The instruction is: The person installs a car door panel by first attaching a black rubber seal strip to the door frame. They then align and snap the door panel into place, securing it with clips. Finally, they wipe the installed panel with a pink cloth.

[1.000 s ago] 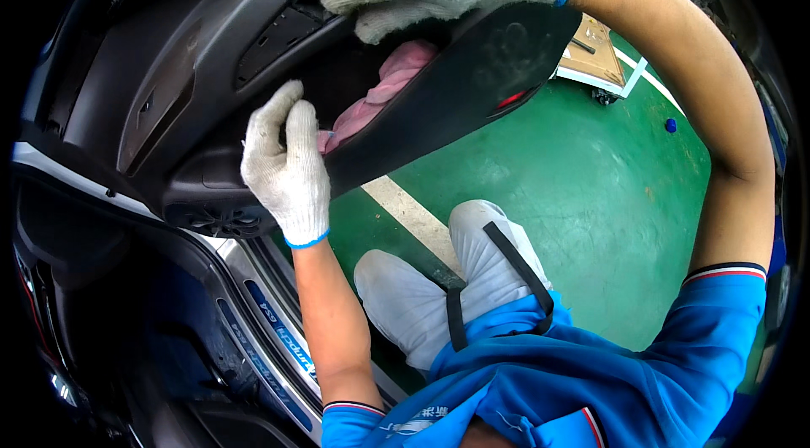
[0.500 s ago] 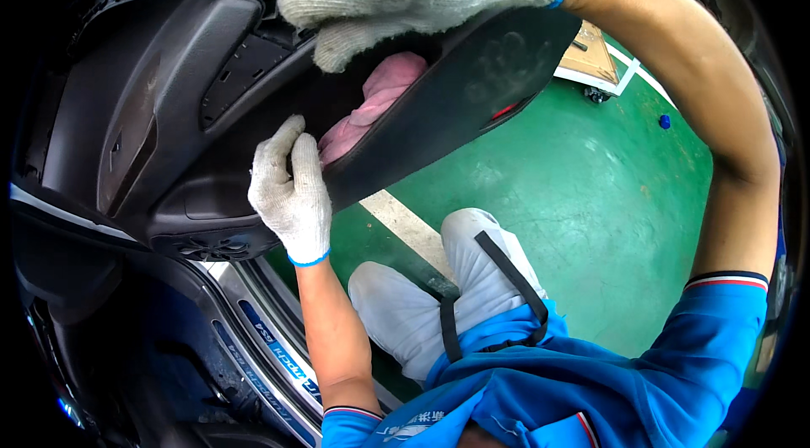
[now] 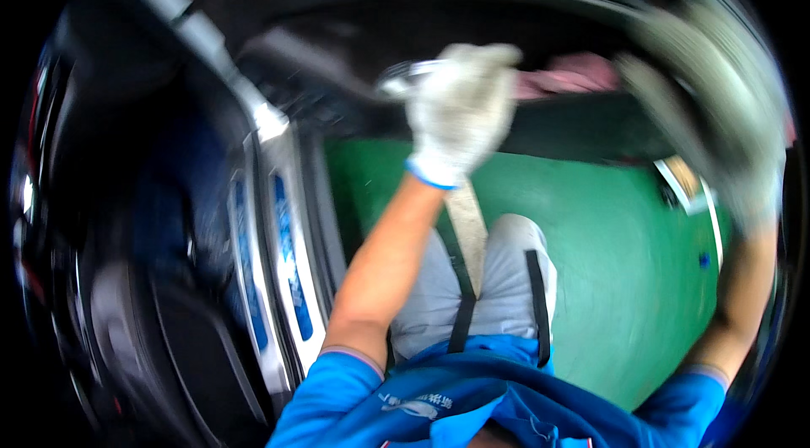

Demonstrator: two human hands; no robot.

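My left hand (image 3: 462, 110), in a white knit glove with a blue cuff, is closed in front of the door pocket. A shiny metal object (image 3: 409, 77) sticks out from its left side, too blurred to name. My right hand (image 3: 717, 94), gloved as well, is raised at the far right by the end of the black car door panel (image 3: 574, 127). Motion smears its fingers; the thumb seems apart from them. Between the hands, a crumpled pink cloth (image 3: 578, 75) lies in the door pocket.
Left of my legs runs a door sill (image 3: 291, 262) with metal and blue trim, beside a dark seat (image 3: 169, 347). Green floor (image 3: 616, 254) with a pale stripe spreads under me. Past the door, a white-edged cart (image 3: 683, 182) stands near a small blue object (image 3: 704, 260).
The view has swung toward the car's sill and seat. My left hand has closed around the shiny metal object. My right hand has shifted from above the pocket to the far right.
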